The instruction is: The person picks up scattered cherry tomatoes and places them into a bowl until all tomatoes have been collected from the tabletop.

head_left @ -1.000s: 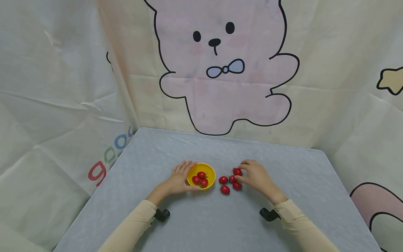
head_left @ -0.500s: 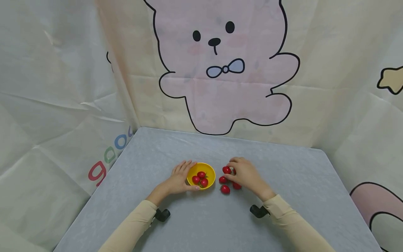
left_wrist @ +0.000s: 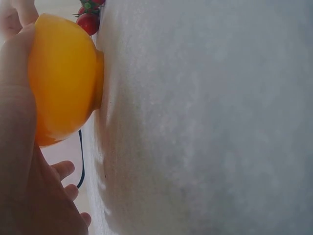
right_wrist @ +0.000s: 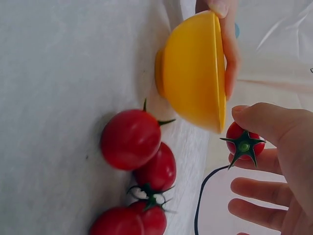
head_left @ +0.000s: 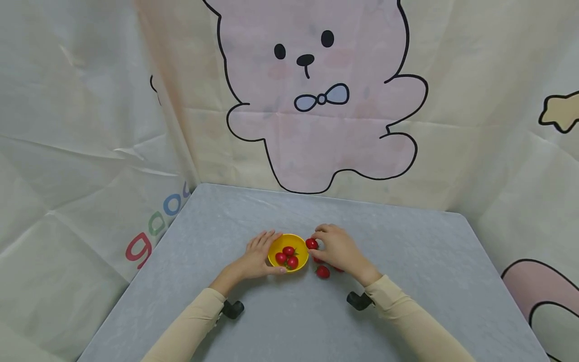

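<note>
My left hand [head_left: 255,259] holds the yellow bowl [head_left: 300,245] from its left side, thumb near the close rim and index finger at the far rim. Three cherry tomatoes [head_left: 292,262] lie inside it. Between thumb and fingers, my right hand [head_left: 339,247] pinches another cherry tomato [head_left: 311,244], raised just right of the bowl's rim. Its green star-shaped stem end shows in the right wrist view, where the held tomato [right_wrist: 242,144] is above the table. Several more cherry tomatoes [right_wrist: 131,139] lie on the table below that hand, partly hidden by it in the head view.
A grey cloth covers the table [head_left: 271,322]. Behind stands a fabric backdrop [head_left: 307,146] with a cartoon bear, and fabric also hangs at both sides. Black wrist-worn devices, one left [head_left: 233,309] and one right [head_left: 359,300], jut inward below the hands.
Over the second, my right hand has picked up a cherry tomato from the table cluster and carried it left to beside the bowl. My left hand and the bowl have stayed in place.
</note>
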`<control>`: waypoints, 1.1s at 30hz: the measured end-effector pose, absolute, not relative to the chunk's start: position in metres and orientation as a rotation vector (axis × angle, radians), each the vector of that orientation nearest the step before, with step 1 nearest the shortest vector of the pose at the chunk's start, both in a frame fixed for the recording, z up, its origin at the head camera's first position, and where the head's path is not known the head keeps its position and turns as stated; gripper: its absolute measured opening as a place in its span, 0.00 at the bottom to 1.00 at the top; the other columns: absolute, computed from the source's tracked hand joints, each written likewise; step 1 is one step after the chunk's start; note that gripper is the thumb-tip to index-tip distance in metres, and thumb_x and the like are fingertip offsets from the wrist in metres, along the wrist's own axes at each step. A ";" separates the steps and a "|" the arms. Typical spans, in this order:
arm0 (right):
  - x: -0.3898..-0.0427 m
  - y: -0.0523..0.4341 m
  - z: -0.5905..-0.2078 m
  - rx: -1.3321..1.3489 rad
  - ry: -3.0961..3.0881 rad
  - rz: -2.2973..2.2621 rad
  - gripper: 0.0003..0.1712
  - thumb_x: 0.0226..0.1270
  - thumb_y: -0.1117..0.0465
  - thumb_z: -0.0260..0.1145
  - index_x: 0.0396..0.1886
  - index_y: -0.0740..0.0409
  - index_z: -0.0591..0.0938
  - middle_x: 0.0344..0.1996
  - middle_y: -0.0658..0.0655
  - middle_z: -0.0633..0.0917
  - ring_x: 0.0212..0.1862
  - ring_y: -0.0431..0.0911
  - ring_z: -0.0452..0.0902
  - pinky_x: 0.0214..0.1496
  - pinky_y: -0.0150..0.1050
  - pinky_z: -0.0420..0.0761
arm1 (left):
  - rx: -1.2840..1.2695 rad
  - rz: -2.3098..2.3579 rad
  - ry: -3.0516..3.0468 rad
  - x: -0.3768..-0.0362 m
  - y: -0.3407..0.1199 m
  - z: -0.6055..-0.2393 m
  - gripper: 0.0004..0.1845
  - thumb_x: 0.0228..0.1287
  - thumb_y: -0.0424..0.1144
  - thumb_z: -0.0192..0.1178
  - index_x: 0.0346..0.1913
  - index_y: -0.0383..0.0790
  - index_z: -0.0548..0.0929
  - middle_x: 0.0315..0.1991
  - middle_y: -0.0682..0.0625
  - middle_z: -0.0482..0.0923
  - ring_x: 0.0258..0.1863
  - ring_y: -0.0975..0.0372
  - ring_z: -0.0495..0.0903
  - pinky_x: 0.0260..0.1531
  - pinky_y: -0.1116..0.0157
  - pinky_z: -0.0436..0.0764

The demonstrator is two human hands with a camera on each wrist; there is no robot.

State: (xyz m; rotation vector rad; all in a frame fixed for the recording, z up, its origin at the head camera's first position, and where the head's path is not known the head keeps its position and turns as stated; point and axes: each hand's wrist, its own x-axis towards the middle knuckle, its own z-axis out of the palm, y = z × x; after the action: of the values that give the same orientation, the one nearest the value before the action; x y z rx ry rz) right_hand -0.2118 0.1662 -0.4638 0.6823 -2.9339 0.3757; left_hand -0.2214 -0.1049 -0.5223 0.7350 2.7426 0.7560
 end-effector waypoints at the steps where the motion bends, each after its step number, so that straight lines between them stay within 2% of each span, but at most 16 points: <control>1: -0.212 0.164 -0.463 0.685 -2.933 0.377 0.20 0.58 0.41 0.73 0.43 0.47 0.89 0.51 0.55 0.85 0.52 0.51 0.79 0.59 0.51 0.80 | 0.735 0.756 2.743 -0.221 -0.105 -0.522 0.56 0.51 0.72 0.63 0.79 0.54 0.50 0.80 0.43 0.47 0.79 0.42 0.43 0.75 0.36 0.44; 17: -0.212 0.142 -0.465 0.739 -2.906 0.379 0.21 0.57 0.41 0.74 0.43 0.49 0.89 0.52 0.54 0.85 0.52 0.50 0.80 0.58 0.52 0.80 | 0.765 0.752 2.746 -0.221 -0.106 -0.524 0.56 0.52 0.72 0.62 0.79 0.53 0.49 0.80 0.42 0.47 0.79 0.42 0.44 0.74 0.36 0.45; 33: -0.213 0.142 -0.466 0.721 -2.898 0.379 0.21 0.56 0.41 0.74 0.42 0.50 0.89 0.53 0.56 0.84 0.52 0.53 0.79 0.58 0.54 0.80 | 0.769 0.782 2.740 -0.222 -0.107 -0.524 0.56 0.53 0.72 0.62 0.79 0.54 0.50 0.80 0.42 0.47 0.79 0.41 0.43 0.74 0.35 0.45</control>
State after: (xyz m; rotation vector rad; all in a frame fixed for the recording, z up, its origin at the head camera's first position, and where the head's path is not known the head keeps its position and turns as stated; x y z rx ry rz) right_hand -0.2130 0.1425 -0.4664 0.7209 -2.8980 0.3794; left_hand -0.2216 -0.1066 -0.5238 0.7694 2.7403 0.7817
